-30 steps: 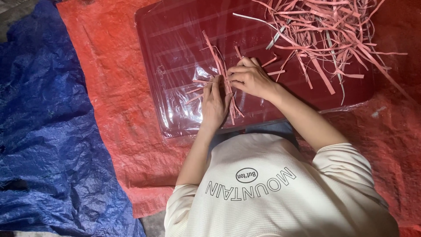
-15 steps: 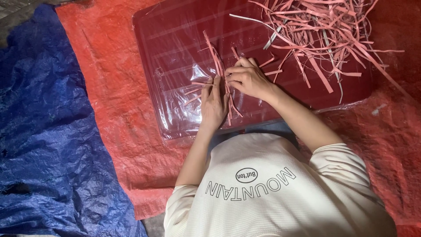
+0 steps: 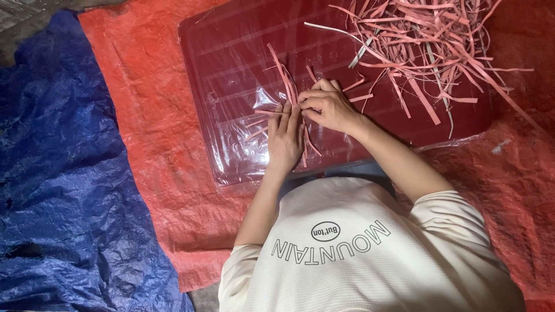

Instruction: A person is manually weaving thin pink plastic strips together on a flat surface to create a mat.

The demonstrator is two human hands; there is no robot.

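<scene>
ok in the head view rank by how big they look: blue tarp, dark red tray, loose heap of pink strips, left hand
1. blue tarp, cut off by the frame edge
2. dark red tray, though the margin over it is unsure
3. heap of pink strips
4. left hand, clearly the smallest

Two hands (image 3: 306, 121), one dark red board (image 3: 243, 69), one blue tarp (image 3: 58, 173), one red tarp (image 3: 156, 144), countless pink strips (image 3: 416, 40).

Pink strips (image 3: 428, 40) lie on a dark red tray (image 3: 231, 75), over red (image 3: 150, 144) and blue tarps (image 3: 52, 173).
</scene>
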